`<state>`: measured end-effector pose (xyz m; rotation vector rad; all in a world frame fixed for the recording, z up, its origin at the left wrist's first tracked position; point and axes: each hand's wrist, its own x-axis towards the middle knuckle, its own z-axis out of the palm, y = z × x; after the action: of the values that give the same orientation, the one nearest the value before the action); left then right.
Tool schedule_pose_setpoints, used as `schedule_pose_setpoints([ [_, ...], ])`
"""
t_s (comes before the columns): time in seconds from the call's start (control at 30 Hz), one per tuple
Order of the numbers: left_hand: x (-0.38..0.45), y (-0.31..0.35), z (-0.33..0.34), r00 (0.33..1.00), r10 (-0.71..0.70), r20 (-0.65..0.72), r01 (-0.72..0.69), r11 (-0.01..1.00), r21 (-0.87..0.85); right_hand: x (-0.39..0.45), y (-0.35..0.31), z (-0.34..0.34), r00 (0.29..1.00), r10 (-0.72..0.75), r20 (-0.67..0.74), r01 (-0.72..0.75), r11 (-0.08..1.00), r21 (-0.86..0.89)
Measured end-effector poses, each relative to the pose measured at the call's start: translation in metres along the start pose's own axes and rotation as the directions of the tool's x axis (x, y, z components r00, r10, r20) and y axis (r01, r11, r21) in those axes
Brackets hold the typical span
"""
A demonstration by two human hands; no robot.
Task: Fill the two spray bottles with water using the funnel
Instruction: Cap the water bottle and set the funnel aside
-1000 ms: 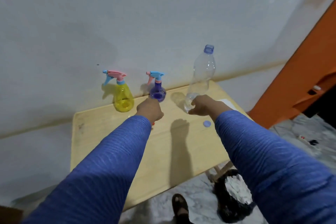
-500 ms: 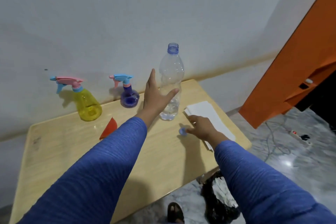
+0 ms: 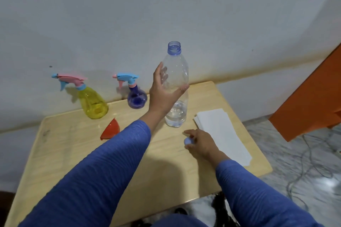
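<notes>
A clear water bottle (image 3: 177,72) stands uncapped on the wooden table (image 3: 77,153), with a little water at its bottom. My left hand (image 3: 162,94) is wrapped around its middle. My right hand (image 3: 200,143) rests on the table in front of the bottle, fingers pinching the blue bottle cap (image 3: 188,141). A yellow spray bottle (image 3: 92,103) with a pink and blue trigger head and a smaller purple spray bottle (image 3: 136,97) with a blue trigger head stand at the back by the wall. A red funnel (image 3: 110,130) lies on its side near the yellow bottle.
White folded paper (image 3: 221,132) lies on the table's right side, beside my right hand. An orange door (image 3: 313,101) stands at the right. Cables run over the marble floor (image 3: 304,162). A dark bag (image 3: 221,204) sits under the table's front edge.
My left hand left the funnel area and closed around the water bottle. My right hand let go of the bottle and came down onto the blue cap. The view shifted right.
</notes>
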<state>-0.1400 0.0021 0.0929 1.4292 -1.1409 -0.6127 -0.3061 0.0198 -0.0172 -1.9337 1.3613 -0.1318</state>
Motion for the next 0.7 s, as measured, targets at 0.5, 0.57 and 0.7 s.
schedule_pose_setpoints([
  [0.5, 0.001, -0.003, -0.002, 0.999, 0.004, 0.047, -0.001, 0.998, -0.06, 0.011, -0.121, -0.114, 0.729, 0.157, -0.667, 0.489, 0.562, 0.667],
  [0.57, 0.001, -0.004, -0.002, 0.998, 0.0, 0.056, 0.005, 0.997, -0.082, 0.006, -0.144, -0.134, 0.718, 0.071, -0.693, 0.592, 0.462, 0.66],
  [0.7, 0.003, -0.003, -0.003, 0.997, -0.006, 0.076, 0.014, 0.994, -0.108, 0.008, -0.171, -0.149, 0.707, -0.182, -0.684, 0.67, 0.483, 0.564],
])
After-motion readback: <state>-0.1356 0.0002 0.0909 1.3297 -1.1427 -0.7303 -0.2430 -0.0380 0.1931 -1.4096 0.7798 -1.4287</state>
